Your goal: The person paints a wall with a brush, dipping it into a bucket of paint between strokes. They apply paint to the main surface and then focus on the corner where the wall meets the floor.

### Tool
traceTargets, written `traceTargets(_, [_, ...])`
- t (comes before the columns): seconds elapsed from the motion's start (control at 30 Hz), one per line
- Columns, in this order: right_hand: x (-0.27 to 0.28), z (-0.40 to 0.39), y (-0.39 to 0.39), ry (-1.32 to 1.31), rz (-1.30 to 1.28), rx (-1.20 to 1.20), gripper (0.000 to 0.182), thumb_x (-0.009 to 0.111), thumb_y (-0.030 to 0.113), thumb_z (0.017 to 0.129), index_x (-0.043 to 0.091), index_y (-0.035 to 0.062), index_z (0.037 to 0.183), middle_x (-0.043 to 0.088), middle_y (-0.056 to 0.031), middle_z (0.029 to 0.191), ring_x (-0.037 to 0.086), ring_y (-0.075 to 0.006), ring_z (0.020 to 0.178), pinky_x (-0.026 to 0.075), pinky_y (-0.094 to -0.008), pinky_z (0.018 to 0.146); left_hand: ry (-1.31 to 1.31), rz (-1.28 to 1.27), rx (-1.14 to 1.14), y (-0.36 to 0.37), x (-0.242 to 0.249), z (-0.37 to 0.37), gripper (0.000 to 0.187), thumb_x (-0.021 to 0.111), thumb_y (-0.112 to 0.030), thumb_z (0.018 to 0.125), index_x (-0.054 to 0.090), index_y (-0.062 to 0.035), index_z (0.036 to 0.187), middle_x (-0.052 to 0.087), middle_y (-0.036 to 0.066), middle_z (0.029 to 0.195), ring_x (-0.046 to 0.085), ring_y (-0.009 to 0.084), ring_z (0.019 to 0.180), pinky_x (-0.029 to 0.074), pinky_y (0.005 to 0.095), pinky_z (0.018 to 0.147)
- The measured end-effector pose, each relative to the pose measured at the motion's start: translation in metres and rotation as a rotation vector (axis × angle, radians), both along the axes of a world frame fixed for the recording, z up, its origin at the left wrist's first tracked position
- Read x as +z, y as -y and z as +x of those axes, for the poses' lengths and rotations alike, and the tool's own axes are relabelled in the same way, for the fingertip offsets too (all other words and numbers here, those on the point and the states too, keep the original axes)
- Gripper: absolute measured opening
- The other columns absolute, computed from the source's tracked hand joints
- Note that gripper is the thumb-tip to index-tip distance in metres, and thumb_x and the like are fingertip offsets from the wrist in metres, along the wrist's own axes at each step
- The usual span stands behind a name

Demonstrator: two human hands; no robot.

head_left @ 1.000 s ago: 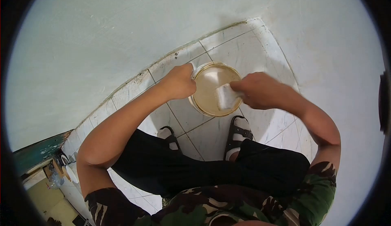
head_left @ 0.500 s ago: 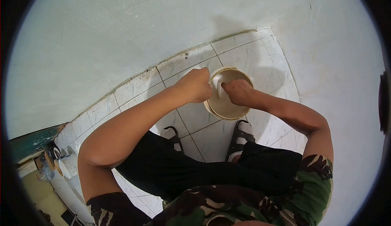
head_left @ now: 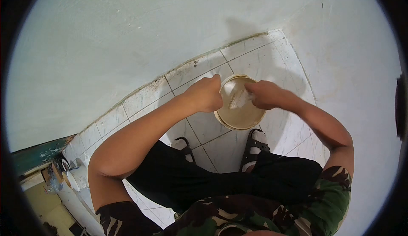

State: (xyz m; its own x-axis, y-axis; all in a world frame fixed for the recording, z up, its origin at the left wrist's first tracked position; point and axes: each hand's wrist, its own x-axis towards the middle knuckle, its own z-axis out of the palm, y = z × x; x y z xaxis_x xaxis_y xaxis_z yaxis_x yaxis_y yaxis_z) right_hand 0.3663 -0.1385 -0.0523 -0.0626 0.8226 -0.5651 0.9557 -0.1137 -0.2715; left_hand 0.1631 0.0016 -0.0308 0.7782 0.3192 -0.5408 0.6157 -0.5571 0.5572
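Observation:
A round whitish bucket (head_left: 242, 125) hangs or stands over the tiled floor in front of me, a pale coating on its inside. My left hand (head_left: 206, 94) is closed in a fist at its left rim, gripping the bucket there. Over the bucket's mouth, my right hand (head_left: 267, 95) is wrapped round a paintbrush (head_left: 238, 100), whose white-coated bristles point left and down into the bucket. Most of the brush's handle is hidden by the fingers.
White walls (head_left: 127, 45) meet in a corner beyond the bucket. My sandalled feet (head_left: 254, 146) stand on white floor tiles (head_left: 208, 127) just below it. Far left, a white container (head_left: 77, 180) and a clear plastic bottle (head_left: 53, 185) sit near a dark green panel (head_left: 44, 153).
My right hand has moved right and up out of the bucket, bringing the brush's bristles into clearer view. My left hand keeps its grip; the view has shifted slightly.

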Motion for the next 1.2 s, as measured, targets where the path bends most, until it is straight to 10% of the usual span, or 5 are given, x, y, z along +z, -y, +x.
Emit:
traceTargets(0.27, [0.086,0.109,0.006,-0.689,-0.431,-0.561,0.012,0.062,0.014,0.094,0.063,0.0024,0.095,0.058,-0.0035,0.066,0.046,-0.0057,0.051,0.034,-0.0231,0.045,0.045,-0.031,-0.019,-0.008,-0.012,-0.001,0.031,0.064,-0.016,0.088,0.049,0.0065,0.101,0.064,0.031,0.092,0.063,0.0464,0.092,0.049,0.0501,0.078])
traceTargets(0.83, [-0.135,0.181,-0.032,-0.759,0.173,-1.368,0.025,0.055,0.023,0.092,0.061,0.0013,0.083,0.056,-0.0061,0.068,0.046,-0.0125,0.050,0.034,-0.0300,0.041,-0.072,-0.013,-0.187,-0.008,0.002,0.007,0.027,0.060,-0.013,0.090,0.045,0.0058,0.100,0.063,0.030,0.082,0.062,0.0492,0.084,0.047,0.0545,0.074])
traceTargets(1.2, [-0.166,0.210,-0.053,-0.663,0.264,-1.327,0.025,0.054,0.022,0.091,0.063,0.0014,0.079,0.056,-0.0056,0.068,0.046,-0.0120,0.050,0.034,-0.0301,0.041,-0.081,-0.034,-0.228,-0.013,0.006,0.012,0.027,0.061,-0.013,0.091,0.043,0.0038,0.102,0.062,0.028,0.083,0.062,0.0478,0.083,0.046,0.0536,0.074])
